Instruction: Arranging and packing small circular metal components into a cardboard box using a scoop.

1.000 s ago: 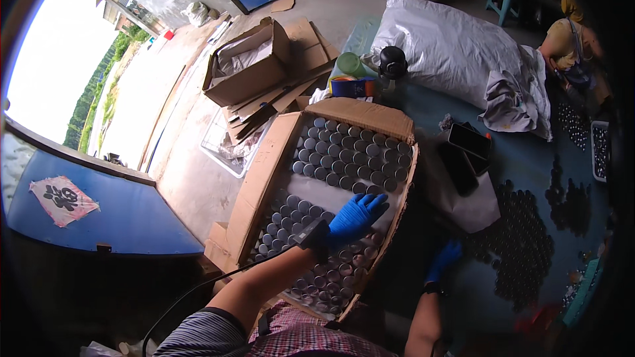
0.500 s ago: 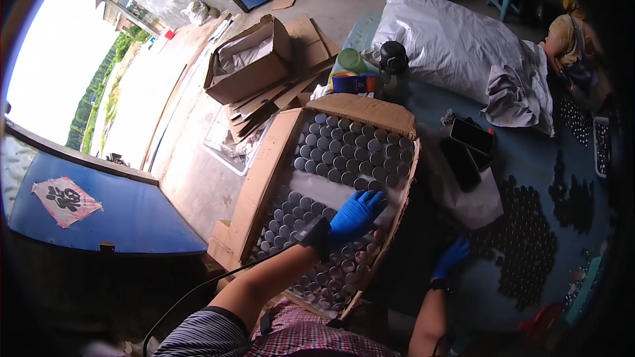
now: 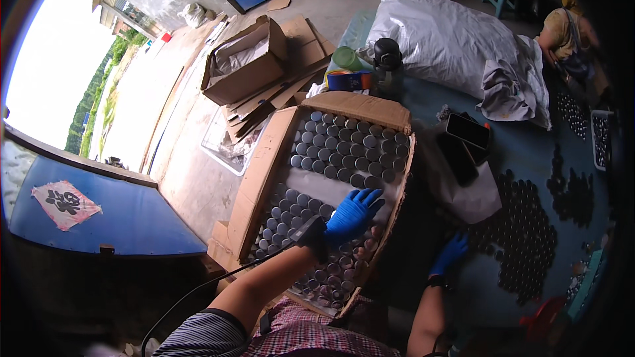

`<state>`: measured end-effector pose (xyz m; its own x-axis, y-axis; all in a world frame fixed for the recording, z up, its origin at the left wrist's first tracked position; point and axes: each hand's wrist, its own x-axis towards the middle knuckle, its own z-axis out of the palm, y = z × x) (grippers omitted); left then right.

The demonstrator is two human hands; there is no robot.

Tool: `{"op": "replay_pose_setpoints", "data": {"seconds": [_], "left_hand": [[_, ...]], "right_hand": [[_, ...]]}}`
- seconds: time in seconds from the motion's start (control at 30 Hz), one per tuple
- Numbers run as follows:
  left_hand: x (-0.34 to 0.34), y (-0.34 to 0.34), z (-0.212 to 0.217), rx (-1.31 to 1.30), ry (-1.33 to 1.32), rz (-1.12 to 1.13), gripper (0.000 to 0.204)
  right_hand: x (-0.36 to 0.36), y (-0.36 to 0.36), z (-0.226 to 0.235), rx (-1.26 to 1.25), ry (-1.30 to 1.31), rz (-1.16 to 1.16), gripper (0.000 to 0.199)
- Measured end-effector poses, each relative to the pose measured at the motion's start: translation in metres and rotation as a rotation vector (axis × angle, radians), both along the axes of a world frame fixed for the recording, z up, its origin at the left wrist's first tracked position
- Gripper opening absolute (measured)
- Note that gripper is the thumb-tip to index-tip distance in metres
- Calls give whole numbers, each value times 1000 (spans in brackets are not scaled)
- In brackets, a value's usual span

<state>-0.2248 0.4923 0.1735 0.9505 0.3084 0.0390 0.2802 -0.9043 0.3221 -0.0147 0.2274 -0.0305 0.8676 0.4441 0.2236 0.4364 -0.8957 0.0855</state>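
My left hand [image 3: 350, 217], in a blue glove, hovers over or rests on the open cardboard box [image 3: 260, 152], its fingers stretched out. Under and around it stand rows of round grey caps [image 3: 329, 142], with a pale sheet [image 3: 319, 185] bare between two groups. Whether the palm touches the caps is hidden. My right hand [image 3: 451, 253], also blue-gloved, lies low on the dark table right of the box, its fingers extended beside a cluster of small dark round pieces [image 3: 522, 238]. Nothing shows in its fingers, though that spot is dim.
Two phones [image 3: 468, 131] lie on pale paper beyond my right hand. A large white sack [image 3: 456, 46], a dark-lidded bottle [image 3: 387, 54] and a green cup [image 3: 345, 58] stand at the back. Another carton [image 3: 245, 59] sits left on flattened cardboard. A person [image 3: 565, 33] is at far right.
The view has shifted slightly. My left hand stays over the box with its fingers a little more spread. My right hand remains by the dark pieces.
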Motion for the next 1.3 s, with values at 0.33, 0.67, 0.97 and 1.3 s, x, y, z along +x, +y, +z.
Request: {"op": "replay_pose_setpoints", "data": {"seconds": [0.33, 0.67, 0.97, 1.3], "left_hand": [[-6, -3, -3, -21, -6, 54, 55], [-78, 21, 11, -86, 57, 307, 55], [-107, 32, 22, -128, -70, 322, 47], [-139, 48, 24, -151, -99, 243, 40]], "right_hand": [[-5, -1, 5, -42, 199, -3, 37], [-14, 3, 16, 48, 84, 129, 34], [-14, -11, 18, 470, 248, -41, 29], [-85, 106, 187, 1078, 582, 177, 36]]}}
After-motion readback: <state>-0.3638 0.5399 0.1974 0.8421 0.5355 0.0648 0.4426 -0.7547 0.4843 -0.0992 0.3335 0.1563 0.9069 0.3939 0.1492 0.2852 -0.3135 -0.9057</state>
